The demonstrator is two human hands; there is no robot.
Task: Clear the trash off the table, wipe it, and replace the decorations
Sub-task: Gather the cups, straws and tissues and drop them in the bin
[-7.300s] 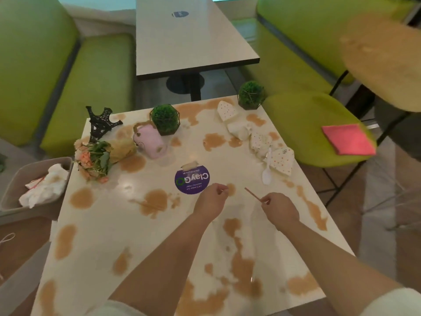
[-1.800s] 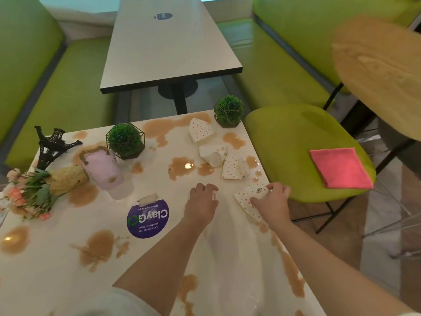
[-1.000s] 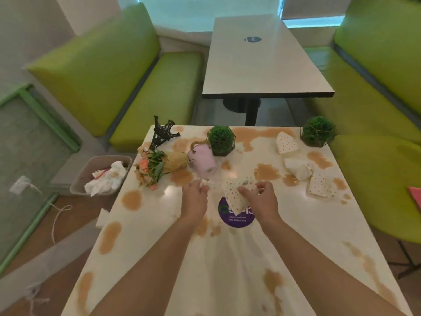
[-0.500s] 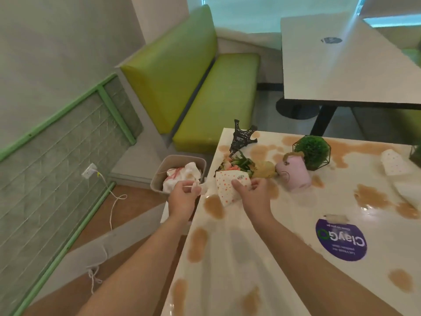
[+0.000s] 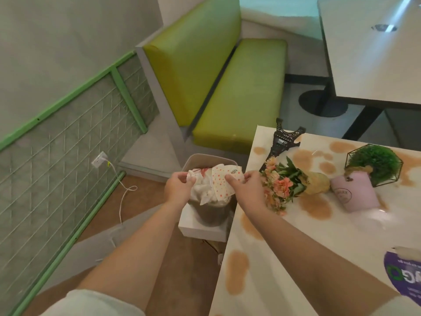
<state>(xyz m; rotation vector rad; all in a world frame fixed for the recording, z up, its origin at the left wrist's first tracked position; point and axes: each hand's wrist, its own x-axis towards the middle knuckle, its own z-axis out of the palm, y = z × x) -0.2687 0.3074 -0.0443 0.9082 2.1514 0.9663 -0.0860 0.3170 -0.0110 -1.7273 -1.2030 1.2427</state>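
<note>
Now I'm mid trash-clearing, my right hand [image 5: 245, 188] pinching the spotted paper cup [image 5: 222, 181] and my left hand [image 5: 180, 188] pinching a crumpled white scrap [image 5: 191, 176] over the bin [image 5: 200, 159] beside the stained bench [image 5: 296, 236], so next I should probably let go.

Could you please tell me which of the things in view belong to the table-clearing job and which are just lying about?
Part of the job:
- dotted paper cup, pinched by the right hand over the bin
- small white scrap in the left hand
- stained table
- decorations: flower bouquet, tower figurine, pink pot, caged plant

Just lying about:
- green bench
- far table
- wall socket
</note>
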